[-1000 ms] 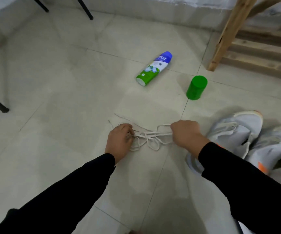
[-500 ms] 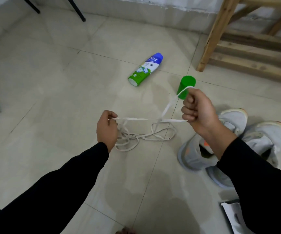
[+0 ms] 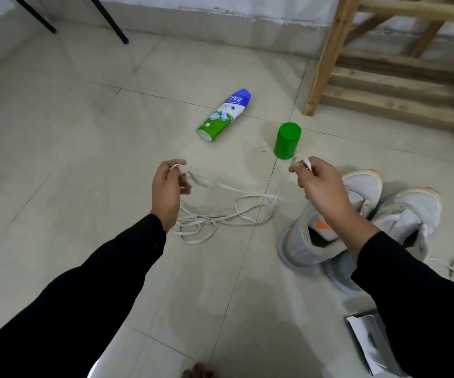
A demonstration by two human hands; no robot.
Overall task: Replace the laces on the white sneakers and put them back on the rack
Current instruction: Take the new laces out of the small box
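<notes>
Tiled floor (image 3: 70, 159), pale, seen from above.

Wooden rack (image 3: 327, 58) at upper right, its nearest post slanting in the wide-angle view, low slats behind it.

Both arms in black sleeves reach forward from the bottom edge.

Two white sneakers, right of centre, side by side and touching, unlaced. The near sneaker (image 3: 302, 249) is partly under the right forearm, with an orange patch by its opening. The far sneaker (image 3: 411, 211) sits just right of it. Long axes run lower left to upper right: heels toward the person, toes toward the rack.

Left hand (image 3: 167, 192) is raised above the floor. Its thumb and forefinger pinch a bit of white lace (image 3: 271, 198), other fingers loosely curled.

Right hand (image 3: 321, 189) is at about the same height, above the near sneaker's toe. Its thumb and forefinger pinch the lace, a short end sticking up past the fingertips, remaining fingers curled in.

The lace runs roughly left to right between the hands. It sags, and the slack lies in loose loops on the floor below and between them.

Spray can (image 3: 224, 114) lies on its side beyond the hands, blue end up-right, green end down-left.

Green cap (image 3: 287, 140) stands upright near the can, just beyond the right hand.

Torn grey-and-white box (image 3: 367, 342) at lower right.

Black legs (image 3: 108, 20) at top left.
</notes>
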